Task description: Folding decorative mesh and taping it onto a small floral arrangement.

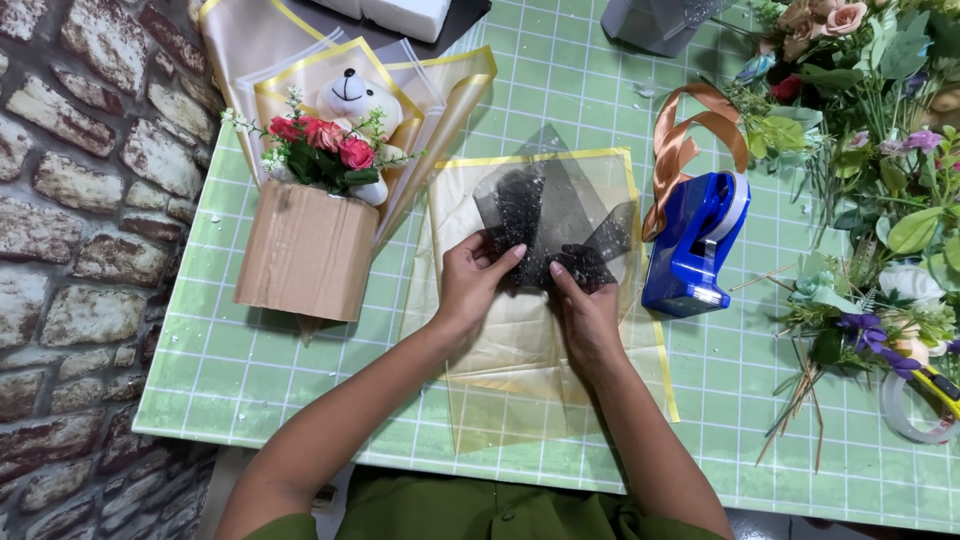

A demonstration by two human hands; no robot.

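Black mesh netting [545, 225] over translucent gold-edged wrapping sheet [520, 340] on green grid mat [300, 370] | left hand [470, 280] and right hand [588, 305] both pinching its gathered centre | step, judged: pleating mesh | next calls for holding gather tight, tape dispenser [695, 245] just beside.

cardboard box: plain brown cardboard box [308, 250], upright on the green grid mat, left of centre, no visible label
white packs: white rectangular blocks [400, 12] at top edge, cut off by frame, kind unclear
labels/signs/screens: none visible
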